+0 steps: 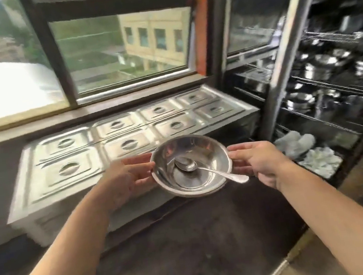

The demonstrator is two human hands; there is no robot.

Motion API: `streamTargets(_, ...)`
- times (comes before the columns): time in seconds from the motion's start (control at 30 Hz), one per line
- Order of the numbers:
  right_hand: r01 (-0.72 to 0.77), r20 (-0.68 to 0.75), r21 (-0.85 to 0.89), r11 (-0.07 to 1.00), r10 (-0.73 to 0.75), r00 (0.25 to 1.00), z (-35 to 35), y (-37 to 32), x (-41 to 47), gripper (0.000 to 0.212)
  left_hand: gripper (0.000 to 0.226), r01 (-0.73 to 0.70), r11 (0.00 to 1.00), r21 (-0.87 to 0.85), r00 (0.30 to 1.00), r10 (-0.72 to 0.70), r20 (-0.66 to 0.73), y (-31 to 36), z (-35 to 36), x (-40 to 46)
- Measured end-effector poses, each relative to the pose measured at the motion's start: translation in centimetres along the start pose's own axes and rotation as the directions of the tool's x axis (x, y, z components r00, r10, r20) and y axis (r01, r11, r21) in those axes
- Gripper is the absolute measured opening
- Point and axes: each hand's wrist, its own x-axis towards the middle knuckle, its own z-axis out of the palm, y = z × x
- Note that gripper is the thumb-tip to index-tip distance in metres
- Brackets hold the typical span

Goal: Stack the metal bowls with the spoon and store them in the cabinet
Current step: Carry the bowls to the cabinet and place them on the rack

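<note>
Fingers of the left hand [127,177] are clamped on the left rim of the stacked metal bowls [191,166], thumb above the rim and the other fingers curled beneath it. The right hand [258,163] pinches the opposite rim in the same manner, so the stack is carried between the two hands, clear of any surface and tilted slightly toward the viewer. Several nested rims show at the stack's near edge (the exact count of bowls cannot be told). The spoon [207,169] lies inside the top bowl, its head near the centre and its handle projecting over the near right rim, just beside the right thumb.

Behind the stack stands a steel counter with lidded wells [129,143] under a window [123,49]. To the right is the open metal cabinet [285,49], whose wire shelves already carry other steel bowls and pots [322,70]; white cloths [306,151] lie on its lowest visible level.

Progress: stacking appears complete, with the spoon loaded. Remaining, as judged from this view, is the carry to the right and the setting of the stack on a free shelf. The overhanging handle is the likeliest part to slip or snag.
</note>
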Motion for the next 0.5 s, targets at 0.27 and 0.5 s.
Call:
streamTargets(0.27, 0.074, -0.38, 0.094, 0.993, -0.033, 0.924, -9.6, -4.1, 12.1, 0.019, 0.039, 0.032, 0.988, 0.149, 0.934, -0.082, 0.349, 5.5, 11.3, 23.5)
streamTargets(0.5, 0.111, -0.553, 0.128, 0.986, -0.022, 0.833, -14.5, -5.6, 16.3, 0.022, 0.042, 0.034, 0.967, 0.252, 0.844, -0.163, 0.511, 7.8, 19.3, 34.4)
